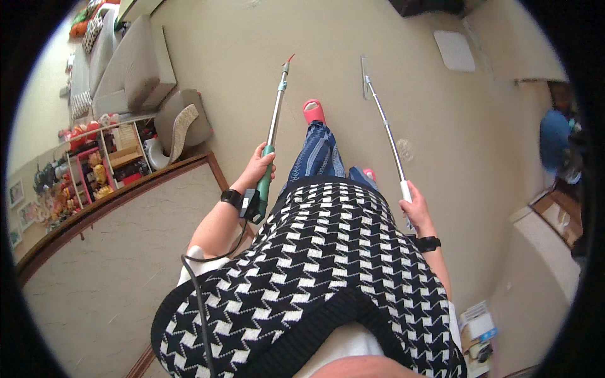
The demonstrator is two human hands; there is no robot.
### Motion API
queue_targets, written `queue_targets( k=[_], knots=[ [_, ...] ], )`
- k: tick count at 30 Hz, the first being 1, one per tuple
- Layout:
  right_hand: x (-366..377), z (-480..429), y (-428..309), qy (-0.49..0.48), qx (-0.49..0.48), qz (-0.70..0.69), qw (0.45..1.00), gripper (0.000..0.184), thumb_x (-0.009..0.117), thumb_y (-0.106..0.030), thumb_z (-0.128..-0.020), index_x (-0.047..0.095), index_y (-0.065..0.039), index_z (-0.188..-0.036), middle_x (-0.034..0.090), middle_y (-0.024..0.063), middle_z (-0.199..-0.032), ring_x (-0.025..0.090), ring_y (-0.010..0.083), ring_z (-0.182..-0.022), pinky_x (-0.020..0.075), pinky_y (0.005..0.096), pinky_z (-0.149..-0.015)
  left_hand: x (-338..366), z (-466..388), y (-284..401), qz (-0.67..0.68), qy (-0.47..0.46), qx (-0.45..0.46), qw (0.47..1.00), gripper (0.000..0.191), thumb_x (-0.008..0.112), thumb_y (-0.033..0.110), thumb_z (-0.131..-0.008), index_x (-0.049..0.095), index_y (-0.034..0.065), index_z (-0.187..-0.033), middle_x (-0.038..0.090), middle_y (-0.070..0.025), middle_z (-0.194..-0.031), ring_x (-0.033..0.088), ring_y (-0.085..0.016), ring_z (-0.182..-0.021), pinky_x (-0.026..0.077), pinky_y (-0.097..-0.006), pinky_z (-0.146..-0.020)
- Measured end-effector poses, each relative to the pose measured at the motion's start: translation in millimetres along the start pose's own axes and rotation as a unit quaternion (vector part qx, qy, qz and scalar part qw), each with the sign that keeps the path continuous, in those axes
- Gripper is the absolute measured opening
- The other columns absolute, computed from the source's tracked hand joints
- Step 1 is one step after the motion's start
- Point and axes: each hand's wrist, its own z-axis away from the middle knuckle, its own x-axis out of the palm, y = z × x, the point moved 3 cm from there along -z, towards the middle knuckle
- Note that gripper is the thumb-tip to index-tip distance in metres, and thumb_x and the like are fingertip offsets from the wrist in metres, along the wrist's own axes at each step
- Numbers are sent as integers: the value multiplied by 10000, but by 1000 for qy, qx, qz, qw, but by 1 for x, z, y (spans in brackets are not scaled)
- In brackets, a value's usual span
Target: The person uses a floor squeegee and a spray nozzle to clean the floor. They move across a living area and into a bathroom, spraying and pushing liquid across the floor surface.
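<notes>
My left hand (pixel 260 167) is closed around the green handle of a telescopic metal pole (pixel 275 115). That pole slants forward and ends in a small red piece (pixel 289 60); what kind of tool it is, I cannot tell. In my right hand (pixel 418 210) is the white grip of a slimmer metal pole (pixel 390 137). Its far end joins a narrow flat head (pixel 364 78), seen nearly edge-on at the beige floor (pixel 331 38). The two poles stand apart, with my foot in a pink slipper (pixel 313 112) between them.
To the left are a grey sofa (pixel 137 71), a grey padded seat (pixel 189 115) and crowded shelves (pixel 120 151) behind a wood-edged partition (pixel 118 227). A white mat (pixel 454 50) lies ahead right. A blue object (pixel 554 141) and a printed box (pixel 477 326) are at right.
</notes>
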Motion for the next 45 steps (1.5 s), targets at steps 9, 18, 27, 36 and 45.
queue_targets(
  k=[9, 18, 27, 36, 45],
  knots=[
    [12, -52, -17, -17, 51, 25, 998, 688, 558, -15, -706, 339, -53, -1357, 582, 79, -747, 504, 116, -406, 417, 254, -369, -36, -97, 19, -75, 44, 30, 996, 670, 551, 161, -830, 187, 137, -1391, 493, -86, -850, 510, -157, -591, 490, -321, -475],
    [21, -144, -164, -35, 74, 121, 989, 677, 546, -14, -722, 343, -90, -1363, 598, 93, -818, 519, 111, -428, 413, 251, -372, -66, -195, 115, -53, 17, 4, 998, 653, 538, 164, -852, 181, 132, -1398, 486, -76, -851, 508, -156, -601, 483, -318, -477],
    [31, -233, -292, -58, 56, 201, 976, 693, 539, -35, -721, 331, -109, -1378, 600, 96, -921, 502, 107, -473, 447, 259, -436, -81, -250, 169, -26, 26, -41, 998, 673, 541, 132, -835, 179, 111, -1401, 495, -78, -816, 511, -157, -588, 472, -318, -460],
    [65, -264, -347, -25, 37, 208, 977, 692, 541, -43, -729, 332, -141, -1381, 600, 74, -870, 497, 97, -471, 452, 253, -444, -127, -273, 194, -45, 5, -83, 996, 663, 528, 159, -833, 190, 140, -1404, 506, -87, -830, 502, -169, -566, 469, -325, -457],
    [127, -261, -359, -2, 99, 160, 982, 686, 545, -35, -740, 334, -154, -1381, 595, 78, -876, 499, 98, -471, 436, 255, -424, -178, -302, 224, -88, -21, -90, 992, 665, 525, 175, -821, 204, 180, -1404, 529, -88, -804, 529, -175, -553, 475, -343, -439]
  ],
)
